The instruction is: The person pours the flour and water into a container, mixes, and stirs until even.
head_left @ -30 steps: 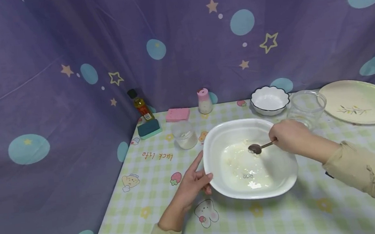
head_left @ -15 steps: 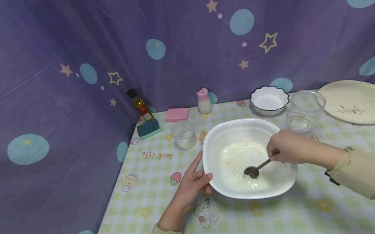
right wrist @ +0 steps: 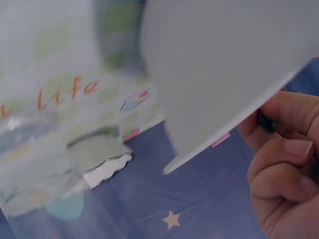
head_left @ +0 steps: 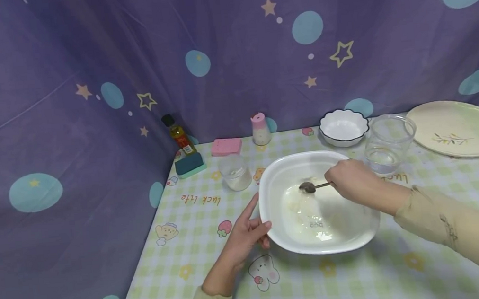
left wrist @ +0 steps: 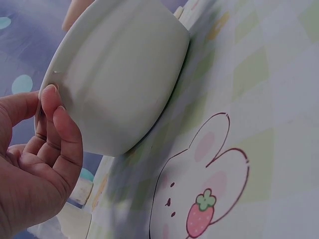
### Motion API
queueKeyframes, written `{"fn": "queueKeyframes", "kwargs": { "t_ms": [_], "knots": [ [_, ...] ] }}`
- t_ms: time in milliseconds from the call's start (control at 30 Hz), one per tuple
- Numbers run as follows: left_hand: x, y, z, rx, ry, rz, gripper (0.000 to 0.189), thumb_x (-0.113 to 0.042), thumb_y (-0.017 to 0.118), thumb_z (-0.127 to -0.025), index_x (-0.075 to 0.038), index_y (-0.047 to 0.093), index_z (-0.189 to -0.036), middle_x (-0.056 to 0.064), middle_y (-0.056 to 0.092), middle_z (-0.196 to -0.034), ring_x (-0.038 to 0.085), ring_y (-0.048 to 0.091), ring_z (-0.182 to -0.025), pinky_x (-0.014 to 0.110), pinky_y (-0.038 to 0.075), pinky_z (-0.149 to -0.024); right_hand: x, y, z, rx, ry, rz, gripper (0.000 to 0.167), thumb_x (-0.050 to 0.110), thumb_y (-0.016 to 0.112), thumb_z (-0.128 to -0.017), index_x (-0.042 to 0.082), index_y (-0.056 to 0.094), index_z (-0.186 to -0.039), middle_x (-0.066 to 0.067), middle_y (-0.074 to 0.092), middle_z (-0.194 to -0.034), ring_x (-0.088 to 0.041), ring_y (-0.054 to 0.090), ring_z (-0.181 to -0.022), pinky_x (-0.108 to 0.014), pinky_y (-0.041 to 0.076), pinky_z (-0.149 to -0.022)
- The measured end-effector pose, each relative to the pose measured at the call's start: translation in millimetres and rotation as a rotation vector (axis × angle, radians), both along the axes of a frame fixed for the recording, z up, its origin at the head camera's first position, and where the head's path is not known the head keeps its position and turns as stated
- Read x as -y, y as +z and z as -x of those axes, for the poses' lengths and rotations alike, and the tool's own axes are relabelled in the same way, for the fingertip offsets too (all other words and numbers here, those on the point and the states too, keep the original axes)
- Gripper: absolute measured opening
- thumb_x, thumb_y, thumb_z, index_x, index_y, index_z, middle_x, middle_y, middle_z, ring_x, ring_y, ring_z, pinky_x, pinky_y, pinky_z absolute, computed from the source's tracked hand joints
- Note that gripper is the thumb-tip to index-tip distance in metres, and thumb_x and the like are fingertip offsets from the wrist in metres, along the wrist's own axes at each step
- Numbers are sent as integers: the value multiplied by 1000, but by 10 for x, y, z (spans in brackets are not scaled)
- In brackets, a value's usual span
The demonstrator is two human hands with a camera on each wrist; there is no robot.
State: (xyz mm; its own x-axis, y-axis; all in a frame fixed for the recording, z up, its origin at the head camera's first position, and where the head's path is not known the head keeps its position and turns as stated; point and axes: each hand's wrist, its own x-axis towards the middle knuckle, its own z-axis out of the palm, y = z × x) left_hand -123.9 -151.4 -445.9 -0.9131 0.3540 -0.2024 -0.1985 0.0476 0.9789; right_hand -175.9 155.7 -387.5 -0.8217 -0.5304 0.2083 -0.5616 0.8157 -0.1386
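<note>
A white oval-cornered basin [head_left: 360,231] stands on the tablecloth, with a pale, wet mixture [head_left: 302,213] spread over its bottom. My left hand [head_left: 243,234] grips the basin's left rim; in the left wrist view its curled fingers [left wrist: 65,137] press under the lip. Over the basin's right side, my right hand [head_left: 353,181] pinches a dark brown spoon [head_left: 307,187] by its handle. The spoon's bowl is down at the mixture, toward the back. From the right wrist, the basin's outer wall [right wrist: 224,64] hides the spoon's bowl, and the right hand [right wrist: 284,164] shows curled fingers.
Behind the basin are a clear cup of white powder [head_left: 236,173], a pink-topped shaker [head_left: 261,131], a pink sponge [head_left: 226,147], a green sponge [head_left: 190,165], an oil bottle [head_left: 181,136], a scalloped bowl [head_left: 344,127], a clear tub [head_left: 388,141] and an oval plate [head_left: 455,126].
The spoon has swept through the mixture, first toward the front, then back and left to the far side, my right hand moving with it. The left hand and basin stay put.
</note>
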Motion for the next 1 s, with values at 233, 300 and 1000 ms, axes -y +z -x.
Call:
{"fn": "queueKeyframes", "kwargs": {
  "t_ms": [233,300,1000],
  "knots": [
    [7,0,-1,1,-4,0,74,-13,66,-94,-36,28,-153,4,64,-73,13,58,-57,26,50,-61,-88,43,83,14,-70,-100,23,2,67,-83,14,61,-64,0,57,-59,-23,55,-55,-40,45,-47],
    [8,0,1,-4,-9,-3,74,-13,65,-94,-36,27,-153,4,64,-73,13,58,-57,26,50,-61,-129,69,80,44,-90,-105,23,2,67,-83,14,61,-64,0,57,-60,-23,55,-55,-40,45,-46],
    [6,-8,2,7,-6,-14,76,-17,67,-93,-38,25,-153,4,65,-76,12,59,-57,25,51,-60,-437,298,-98,361,81,-21,18,4,73,-74,21,70,-68,16,57,-64,-7,49,-61,-31,43,-60]
  ]
}}
